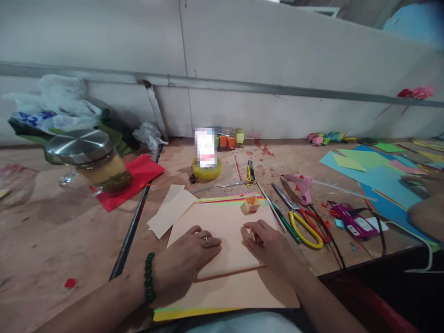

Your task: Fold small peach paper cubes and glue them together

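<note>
My left hand (189, 252), with a ring and a green bead bracelet, lies flat on a peach paper sheet (222, 222), fingers stretched to the right. To its right, my right hand (268, 243) rests on the same sheet, thumb and forefinger apart; its other fingers curl under and are partly hidden. The sheet's near edge lies over another peach sheet (243, 289) on a stack with coloured edges. A small open peach paper box (252, 204) sits on the paper beyond my right hand. Cut peach strips (169, 210) lie at the upper left.
Right of the paper are scissors (305, 229), a pink glue gun (301, 185) and a purple device (355, 221). A yellow tape roll (207, 172) and a cutter knife (250, 172) lie ahead. A lidded glass mug (104, 166) stands left. Another person's hand (428, 210) is far right.
</note>
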The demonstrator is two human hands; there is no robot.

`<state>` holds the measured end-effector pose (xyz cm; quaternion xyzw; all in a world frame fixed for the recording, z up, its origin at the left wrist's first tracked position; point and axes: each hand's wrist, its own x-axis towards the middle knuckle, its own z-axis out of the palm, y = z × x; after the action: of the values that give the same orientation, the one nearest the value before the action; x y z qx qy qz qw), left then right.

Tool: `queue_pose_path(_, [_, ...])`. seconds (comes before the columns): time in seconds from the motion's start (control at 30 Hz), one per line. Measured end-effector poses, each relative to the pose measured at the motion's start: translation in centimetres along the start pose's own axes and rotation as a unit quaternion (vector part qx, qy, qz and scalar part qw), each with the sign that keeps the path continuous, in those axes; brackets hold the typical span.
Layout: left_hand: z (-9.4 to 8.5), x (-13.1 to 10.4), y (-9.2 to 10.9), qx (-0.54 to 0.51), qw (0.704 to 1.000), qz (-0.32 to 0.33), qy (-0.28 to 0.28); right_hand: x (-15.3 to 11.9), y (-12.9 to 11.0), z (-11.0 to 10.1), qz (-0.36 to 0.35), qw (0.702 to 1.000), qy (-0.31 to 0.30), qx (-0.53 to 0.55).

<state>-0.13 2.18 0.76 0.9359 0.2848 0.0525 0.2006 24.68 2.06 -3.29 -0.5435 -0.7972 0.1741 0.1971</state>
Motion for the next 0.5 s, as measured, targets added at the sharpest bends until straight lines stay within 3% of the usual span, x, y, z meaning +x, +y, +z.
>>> queue_pose_path(0.13, [-0.3,-0.3,1.0,0.006,1.000,-0.012,0.022,0.3,-0.5,-1.4,-0.113,0.993,-0.006,-0.031])
queue_pose_path(0.23, [-0.4,-0.7,1.4,0.002,1.000,-0.002,0.018,0.3,-1.8,-2.0,-0.188,0.979,-0.075,-0.028])
queue_pose_path(0.37, [-0.4,-1.0,1.4,-0.008,1.000,0.004,0.006,-0.1,-3.3,-1.4,-0.248,0.952,-0.176,-0.031])
queue_pose_path(0.5, [-0.5,-1.2,1.4,-0.017,1.000,0.002,-0.002,-0.2,-3.8,-0.6,-0.295,0.936,-0.185,-0.053])
